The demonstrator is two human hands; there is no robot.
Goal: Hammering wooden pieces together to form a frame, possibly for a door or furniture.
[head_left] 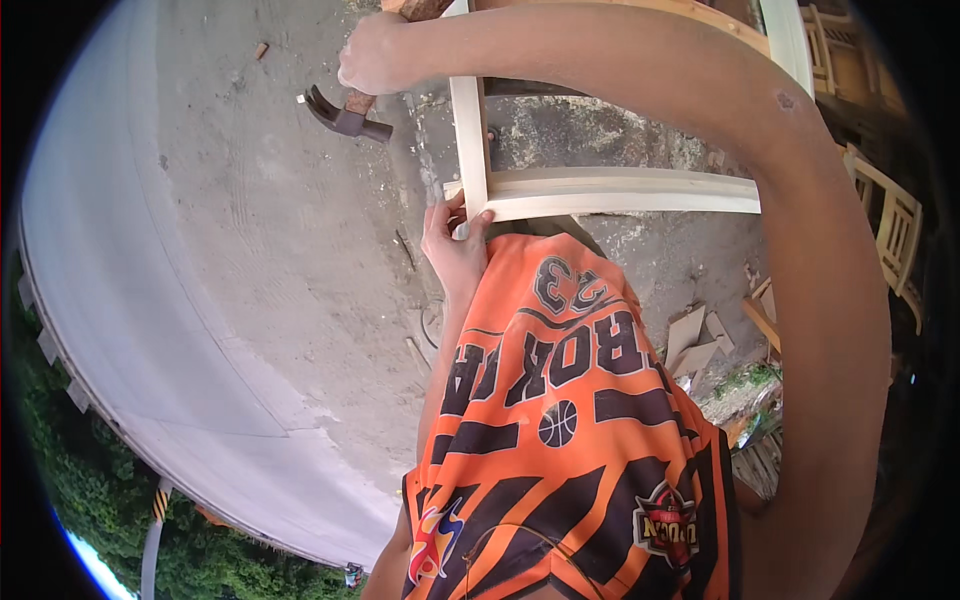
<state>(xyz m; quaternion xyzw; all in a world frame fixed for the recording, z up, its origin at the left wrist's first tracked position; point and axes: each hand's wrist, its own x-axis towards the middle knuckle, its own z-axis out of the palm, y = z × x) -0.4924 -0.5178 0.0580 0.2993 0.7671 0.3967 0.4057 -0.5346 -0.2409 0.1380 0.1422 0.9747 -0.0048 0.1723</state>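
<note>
My right hand is wrapped round the handle of a claw hammer, whose dark metal head hangs over the concrete to the left of a pale wooden frame. My right arm arches across the top of the view. At the frame's near left corner, where two wooden strips meet, my left hand pinches the wood between thumb and fingers. The hammer head is apart from the wood. My arm hides part of the frame's far right side.
A grey concrete road stretches along the left. Broken flat pieces lie on the ground at the right. Slatted wooden chair parts stand beyond my right arm. A small reddish-brown fragment rests on the road at the far left.
</note>
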